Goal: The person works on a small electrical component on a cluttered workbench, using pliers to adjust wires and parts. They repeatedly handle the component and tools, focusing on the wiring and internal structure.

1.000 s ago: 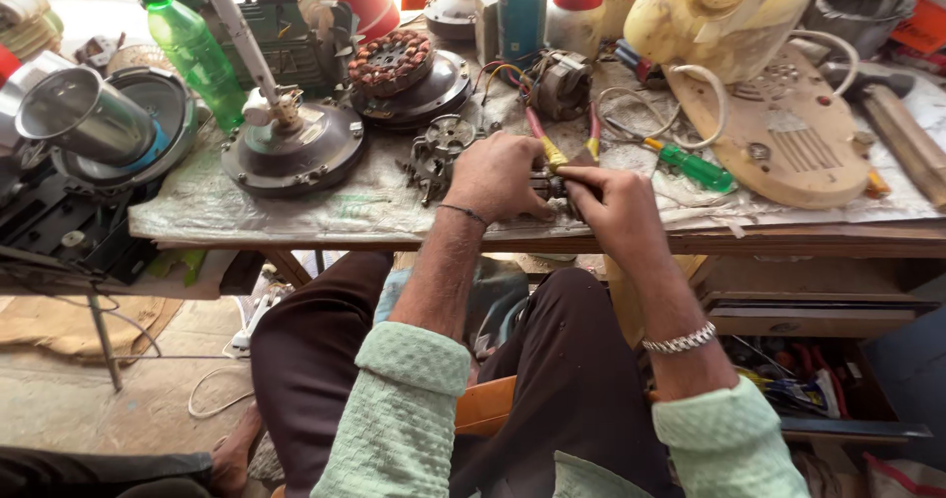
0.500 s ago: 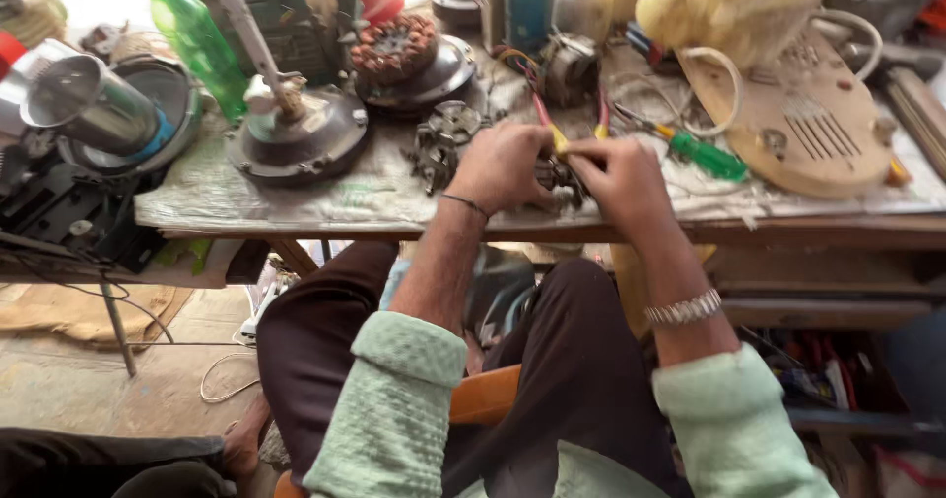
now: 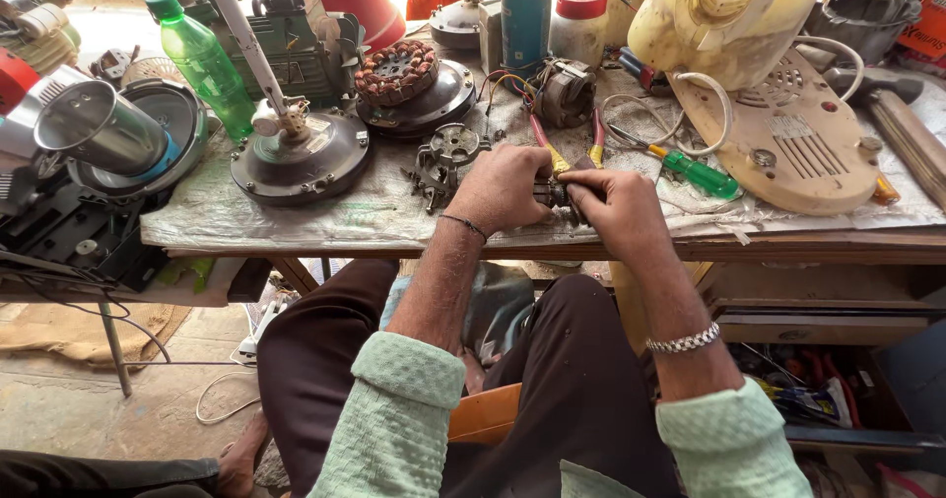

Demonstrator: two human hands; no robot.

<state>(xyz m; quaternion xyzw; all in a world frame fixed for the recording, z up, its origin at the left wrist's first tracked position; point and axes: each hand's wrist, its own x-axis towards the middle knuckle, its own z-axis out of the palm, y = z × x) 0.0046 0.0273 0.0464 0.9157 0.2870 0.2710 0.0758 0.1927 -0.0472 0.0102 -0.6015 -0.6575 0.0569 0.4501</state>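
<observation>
The view tips upward since a second ago, so more of the far bench edge shows: the teal can [image 3: 525, 15] at twelve o'clock and the red cone [image 3: 357, 0] at eleven o'clock come further into frame. The left hand [image 3: 500, 190] and right hand [image 3: 619, 209] shift slightly toward six o'clock, nearer the bench's front edge, drawing the small dark metal part [image 3: 553, 194] with them. The person's lap and sleeves fill less of the lower frame than half a second ago.
</observation>
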